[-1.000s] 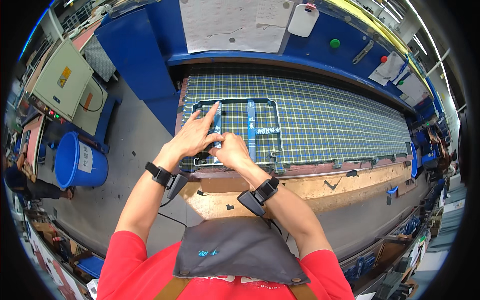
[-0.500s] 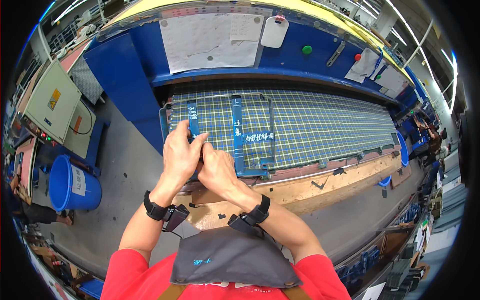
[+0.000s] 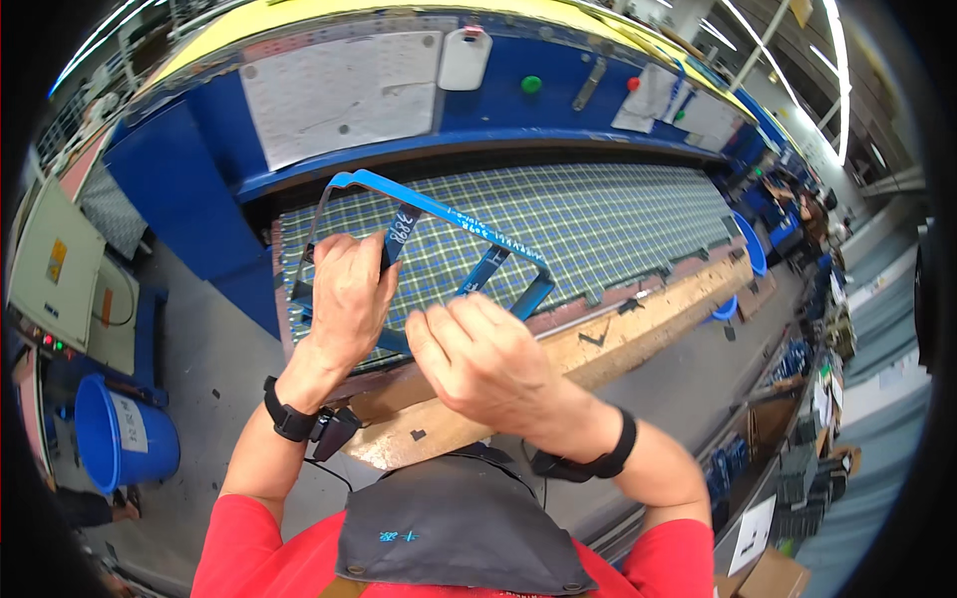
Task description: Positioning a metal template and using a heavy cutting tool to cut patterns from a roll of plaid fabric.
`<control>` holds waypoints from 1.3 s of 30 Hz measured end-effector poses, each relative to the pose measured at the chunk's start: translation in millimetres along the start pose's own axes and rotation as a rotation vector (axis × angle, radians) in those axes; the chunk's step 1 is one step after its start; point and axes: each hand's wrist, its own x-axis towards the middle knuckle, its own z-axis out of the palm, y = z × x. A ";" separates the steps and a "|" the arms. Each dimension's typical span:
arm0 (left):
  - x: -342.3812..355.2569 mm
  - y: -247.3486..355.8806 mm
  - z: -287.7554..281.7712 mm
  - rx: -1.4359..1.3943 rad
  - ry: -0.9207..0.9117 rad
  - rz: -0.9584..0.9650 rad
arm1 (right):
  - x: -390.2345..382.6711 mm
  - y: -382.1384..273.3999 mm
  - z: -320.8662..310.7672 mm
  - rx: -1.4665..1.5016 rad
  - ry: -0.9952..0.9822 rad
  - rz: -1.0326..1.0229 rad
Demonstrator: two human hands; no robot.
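My left hand (image 3: 349, 297) is closed around a dark crossbar of a blue metal cutting die (image 3: 371, 182), an open frame with white handwriting on it. The die is tilted, its blue side wall turned into view, above green-and-blue checked fabric (image 3: 608, 219). My right hand (image 3: 478, 349) is closed, fingers curled and thumb pressed in, in front of the die's near right part. Whatever lies between those right fingers is hidden and slightly blurred. Both wrists wear black straps with small devices.
The fabric lies under a blue machine beam (image 3: 379, 159) with papers and magnets on it. A wooden ledge (image 3: 638, 309) with dark scraps runs along the near side. A blue bin (image 3: 120, 439) stands at left; other people are at the far right.
The die has gone from lying flat on the fabric to tilted up in my left hand. My right hand has moved right, away from my left. The view has shifted right.
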 end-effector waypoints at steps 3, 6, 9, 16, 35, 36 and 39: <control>21.2 -2.1 10.3 -0.053 -0.039 0.186 | 8.7 39.6 -18.3 -0.334 0.051 -0.228; 16.6 9.6 9.8 -0.168 -0.123 0.308 | 8.1 61.7 -10.4 -0.458 -0.030 -0.368; 30.1 25.6 15.6 -0.230 -0.174 0.410 | 6.6 85.9 -11.4 -0.471 -0.034 -0.458; 43.4 55.8 25.7 -0.021 -0.381 0.393 | -16.5 108.4 -8.7 -0.360 0.037 -0.440; -96.5 111.3 3.8 0.265 -0.271 -0.478 | -160.5 285.7 72.1 -0.119 -0.129 0.522; -106.8 109.4 19.1 0.187 -0.305 -0.539 | -166.2 294.6 69.5 -0.066 -0.262 0.617; -103.7 100.8 82.9 0.226 -0.411 -0.386 | -212.1 323.6 64.9 -0.006 -0.248 0.830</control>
